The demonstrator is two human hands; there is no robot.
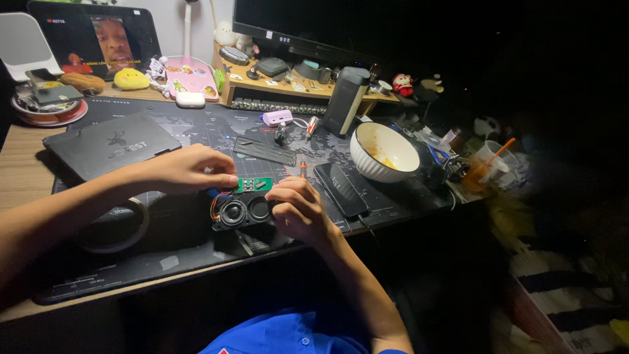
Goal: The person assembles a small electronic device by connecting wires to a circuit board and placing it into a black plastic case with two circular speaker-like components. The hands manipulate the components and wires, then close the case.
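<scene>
At a dim, cluttered desk, my left hand reached across a small green circuit board, its fingers curled and the fingertips touching the board's left edge. My right hand was closed around the right end of a black speaker housing with two round drivers, which lay on the dark desk mat just below the board, joined to it by thin coloured wires. A black smartphone lay just right of my hands, near a white ceramic bowl. A black padded case sat to the left.
</scene>
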